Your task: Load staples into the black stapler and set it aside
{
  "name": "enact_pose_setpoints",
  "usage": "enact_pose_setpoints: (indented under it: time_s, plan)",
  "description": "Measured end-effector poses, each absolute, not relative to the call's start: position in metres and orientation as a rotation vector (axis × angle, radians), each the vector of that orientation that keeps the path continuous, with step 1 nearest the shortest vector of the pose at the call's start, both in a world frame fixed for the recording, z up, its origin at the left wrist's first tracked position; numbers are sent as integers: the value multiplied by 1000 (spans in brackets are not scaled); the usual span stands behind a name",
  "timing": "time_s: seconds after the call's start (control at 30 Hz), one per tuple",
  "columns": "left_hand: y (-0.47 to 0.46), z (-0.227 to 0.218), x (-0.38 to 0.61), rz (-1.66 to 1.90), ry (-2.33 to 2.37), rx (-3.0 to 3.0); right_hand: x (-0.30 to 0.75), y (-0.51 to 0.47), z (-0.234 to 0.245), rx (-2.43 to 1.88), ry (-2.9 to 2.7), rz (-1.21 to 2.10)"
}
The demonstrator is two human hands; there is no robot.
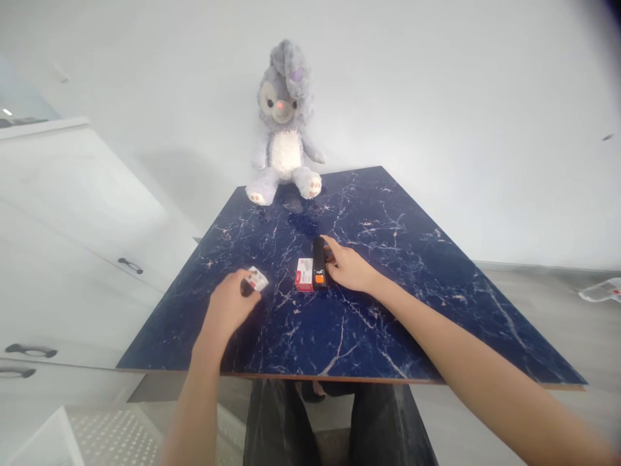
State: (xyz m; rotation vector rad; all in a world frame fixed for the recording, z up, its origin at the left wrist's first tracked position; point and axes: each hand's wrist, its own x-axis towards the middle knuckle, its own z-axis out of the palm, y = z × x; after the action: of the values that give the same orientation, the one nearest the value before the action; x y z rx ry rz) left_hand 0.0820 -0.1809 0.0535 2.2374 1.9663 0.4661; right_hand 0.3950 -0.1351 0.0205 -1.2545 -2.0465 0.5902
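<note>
My right hand [348, 266] rests on a black stapler [319, 261] with an orange end, its fingers curled around the stapler's right side on the dark blue marbled table [412, 291]. A small red and white box [304, 274] lies against the stapler's left side. Further left, my left hand [229, 307] is closed on a small white box [257, 279], pinched at the fingertips just above the tabletop.
A grey and white plush rabbit [285, 126] sits at the table's far edge against the white wall. White drawers with dark handles [130, 265] stand to the left. A white perforated basket [92, 437] is at lower left. My legs show under the near edge.
</note>
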Motion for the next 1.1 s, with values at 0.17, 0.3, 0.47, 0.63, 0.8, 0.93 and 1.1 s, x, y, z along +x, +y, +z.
enact_pose_setpoints:
  time_s: [0.17,0.3,0.47,0.63,0.8,0.93,1.1]
  plan:
    - [-98,61,99,357,1820,2383,395,-136,21,-1252,-2052,589]
    - [-67,63,140,323,1333,2526,394,-136,23,-1252,-2043,595]
    - [-69,59,156,313,1071,2500,394,-136,24,-1239,-2044,607]
    - [-81,57,149,331,1036,2500,395,-134,22,-1229,-2026,614]
    - [-86,60,149,282,1026,2488,395,-135,21,-1220,-2020,649]
    - [-85,70,139,257,1039,2396,392,-136,21,-1275,-2000,607]
    - [-94,86,124,112,1025,2247,394,-136,30,-1553,-1844,558]
